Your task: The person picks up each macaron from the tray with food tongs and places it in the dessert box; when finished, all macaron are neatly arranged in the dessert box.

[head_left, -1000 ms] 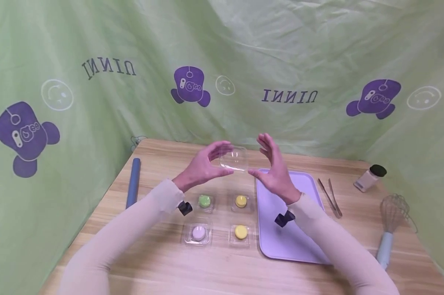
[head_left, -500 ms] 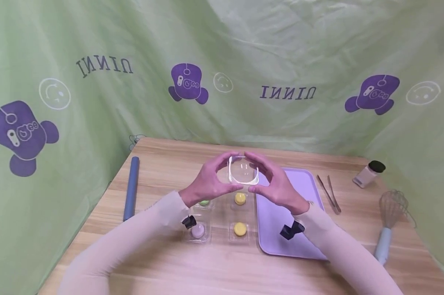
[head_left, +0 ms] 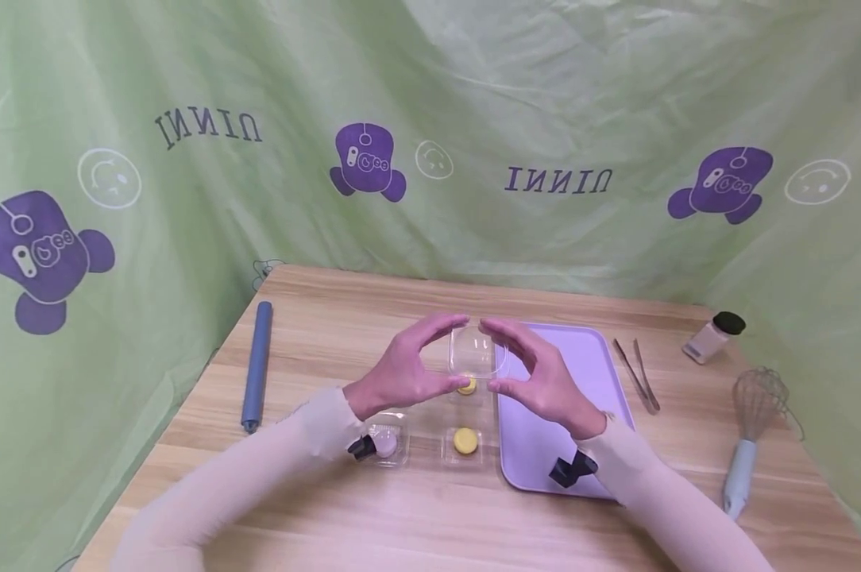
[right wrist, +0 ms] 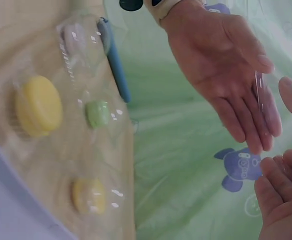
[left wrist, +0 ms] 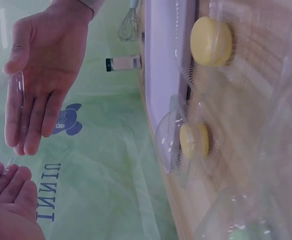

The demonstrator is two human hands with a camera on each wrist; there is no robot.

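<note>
Clear lid (head_left: 477, 353) held by its edges between both hands' fingers (head_left: 441, 323) (above the table).

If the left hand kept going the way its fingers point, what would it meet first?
Its fingers point rightward, so the left hand would press further into the clear lid it already holds, then likely meet the right hand on the lid's other side. Depth between the fingertips is hard to judge.

Head high; wrists close, sideways

Tongs (head_left: 637, 375) lie right of the tray (head_left: 588, 357).
</note>
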